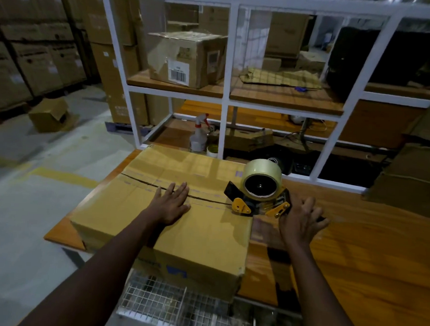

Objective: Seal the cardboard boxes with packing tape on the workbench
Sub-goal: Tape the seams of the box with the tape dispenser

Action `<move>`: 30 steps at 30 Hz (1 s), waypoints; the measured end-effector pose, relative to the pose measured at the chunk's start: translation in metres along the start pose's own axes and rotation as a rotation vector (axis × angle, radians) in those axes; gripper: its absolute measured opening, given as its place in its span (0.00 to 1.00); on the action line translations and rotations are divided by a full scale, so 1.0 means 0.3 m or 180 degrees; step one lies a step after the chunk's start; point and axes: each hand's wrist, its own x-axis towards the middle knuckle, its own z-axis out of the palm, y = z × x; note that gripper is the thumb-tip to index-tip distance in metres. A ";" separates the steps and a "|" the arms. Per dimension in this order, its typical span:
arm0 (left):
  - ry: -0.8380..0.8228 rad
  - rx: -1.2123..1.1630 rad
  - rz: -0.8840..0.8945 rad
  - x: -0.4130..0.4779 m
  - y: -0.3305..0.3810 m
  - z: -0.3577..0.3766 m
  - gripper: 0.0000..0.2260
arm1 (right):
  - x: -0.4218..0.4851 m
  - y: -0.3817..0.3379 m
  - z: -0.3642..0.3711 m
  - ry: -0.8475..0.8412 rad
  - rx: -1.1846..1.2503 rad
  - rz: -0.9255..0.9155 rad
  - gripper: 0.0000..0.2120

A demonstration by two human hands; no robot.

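Workbench (354, 247) left end carries cardboard box (204, 237), flaps closed, centre seam untaped; tape dispenser (260, 190) sits on seam at box's right edge; left hand (172, 205) flat on lid, fingers straight; right hand (299, 223) behind dispenser, fingers splayed, blurred

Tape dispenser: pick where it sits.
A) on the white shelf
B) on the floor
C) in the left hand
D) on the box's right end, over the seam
D: the tape dispenser stands on the cardboard box, at its right end, across the flap seam.
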 end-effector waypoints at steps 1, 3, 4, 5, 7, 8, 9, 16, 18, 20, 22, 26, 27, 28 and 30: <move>0.0007 -0.0006 0.0000 0.000 0.000 0.000 0.30 | 0.002 0.021 -0.004 -0.0007 -0.0004 0.0011 0.22; 0.0028 -0.0010 0.0010 -0.004 0.000 -0.002 0.29 | 0.006 0.055 -0.010 -0.0005 0.0025 0.0031 0.22; 0.0057 0.0000 0.0011 -0.006 0.001 -0.004 0.29 | 0.006 0.065 -0.010 -0.0013 0.0053 0.0051 0.22; 0.0094 0.0026 -0.0002 -0.007 0.007 -0.006 0.28 | 0.003 0.071 -0.011 -0.0039 0.0080 0.0075 0.23; 0.0126 0.0126 -0.0054 -0.013 0.046 -0.016 0.28 | -0.003 0.081 -0.009 -0.0118 0.0082 0.0110 0.24; 0.0103 0.0190 -0.0046 -0.017 0.085 -0.023 0.29 | -0.004 0.087 -0.007 -0.0161 0.0070 0.0125 0.25; 0.0062 0.0233 0.0018 -0.021 0.135 -0.030 0.31 | -0.004 0.092 -0.005 -0.0206 0.0075 0.0139 0.25; -0.0016 -0.0037 0.0335 -0.035 0.517 -0.002 0.52 | 0.001 0.114 -0.004 -0.0417 0.0236 0.0158 0.27; 0.0006 -0.0085 0.0174 -0.030 0.549 0.004 0.56 | 0.005 0.123 -0.004 -0.0469 0.0264 0.0150 0.28; 0.0047 -0.0119 0.0110 -0.027 0.563 0.003 0.57 | 0.007 0.133 -0.001 -0.0509 0.0304 0.0153 0.28; 0.0056 -0.0172 0.0094 -0.021 0.568 0.002 0.56 | 0.009 0.136 0.004 -0.0561 0.0403 0.0177 0.29; 0.0140 -0.0169 0.0047 -0.013 0.527 0.013 0.53 | 0.004 0.101 0.018 -0.0797 0.0694 0.0338 0.28; 0.0182 -0.0164 0.0035 -0.009 0.507 0.015 0.52 | 0.000 0.085 0.023 -0.0872 0.0760 0.0385 0.27; 0.0226 -0.0166 0.0025 -0.004 0.488 0.014 0.52 | -0.005 0.070 0.027 -0.0939 0.0832 0.0441 0.25; 0.0262 -0.0155 0.0012 0.005 0.460 0.009 0.53 | -0.013 0.045 0.031 -0.1038 0.1000 0.0588 0.19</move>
